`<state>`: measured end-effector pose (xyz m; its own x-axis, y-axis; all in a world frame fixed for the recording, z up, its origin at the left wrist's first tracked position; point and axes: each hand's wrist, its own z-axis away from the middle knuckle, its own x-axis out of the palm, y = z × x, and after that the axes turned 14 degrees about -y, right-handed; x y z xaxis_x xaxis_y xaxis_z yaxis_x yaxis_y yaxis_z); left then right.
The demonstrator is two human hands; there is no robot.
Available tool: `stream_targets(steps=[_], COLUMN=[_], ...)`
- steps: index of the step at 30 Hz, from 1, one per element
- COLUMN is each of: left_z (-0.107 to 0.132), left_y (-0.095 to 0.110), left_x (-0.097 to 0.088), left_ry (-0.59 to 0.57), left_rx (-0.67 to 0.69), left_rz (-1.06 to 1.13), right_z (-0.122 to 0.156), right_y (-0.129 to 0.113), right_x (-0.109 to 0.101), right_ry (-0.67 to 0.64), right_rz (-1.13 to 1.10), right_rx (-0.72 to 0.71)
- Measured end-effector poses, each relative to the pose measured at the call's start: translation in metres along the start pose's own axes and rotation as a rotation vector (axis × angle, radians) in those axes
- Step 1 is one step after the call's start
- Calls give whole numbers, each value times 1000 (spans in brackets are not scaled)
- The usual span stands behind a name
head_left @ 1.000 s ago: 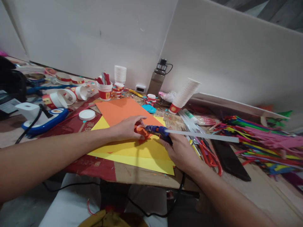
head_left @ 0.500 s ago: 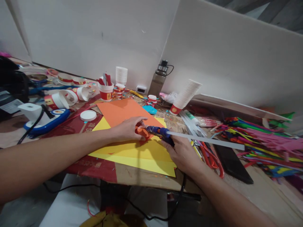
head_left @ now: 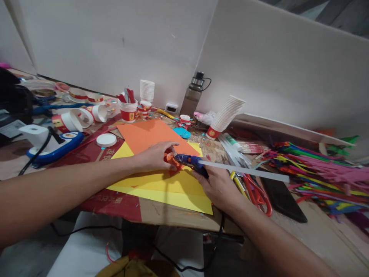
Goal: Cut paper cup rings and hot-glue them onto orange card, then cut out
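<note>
Glue gun [head_left: 188,160] – the right hand [head_left: 219,185] grips it

Blue glue gun [head_left: 198,162], whitish glue stick [head_left: 245,170], orange piece [head_left: 179,166], yellow sheets [head_left: 184,192], orange sheet [head_left: 150,132]

Light is rather dim, w/ soft shadow on yellow paper [head_left: 181,192]; coloured strips [head_left: 325,169] to R of paper look blurry & stretched.

Pale wall panels [head_left: 115,50] behind a cardboard-covered table [head_left: 323,234]
</note>
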<state>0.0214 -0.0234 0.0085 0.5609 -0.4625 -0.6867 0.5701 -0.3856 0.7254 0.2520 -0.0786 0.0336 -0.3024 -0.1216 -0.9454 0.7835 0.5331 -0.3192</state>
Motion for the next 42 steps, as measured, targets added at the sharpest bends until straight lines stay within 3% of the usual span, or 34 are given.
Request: stream_targets(steps=[8, 19, 30, 42], left_z=[-1, -1, 1, -3], left_y=[1, -2, 3, -7], left_x=[0, -1, 0, 3], left_ry=[-11, -12, -9, 7], left_rx=[-15, -2, -16, -17], left_rz=[-17, -1, 29, 22], right_z=[-6, -5, 3, -5], right_y=[0, -12, -6, -2], right_x=[10, -1, 4, 9], right_ry=[-20, -153, -5, -38], right_rz=[-12, 130, 41, 84], right_rx=[-8, 80, 26, 29])
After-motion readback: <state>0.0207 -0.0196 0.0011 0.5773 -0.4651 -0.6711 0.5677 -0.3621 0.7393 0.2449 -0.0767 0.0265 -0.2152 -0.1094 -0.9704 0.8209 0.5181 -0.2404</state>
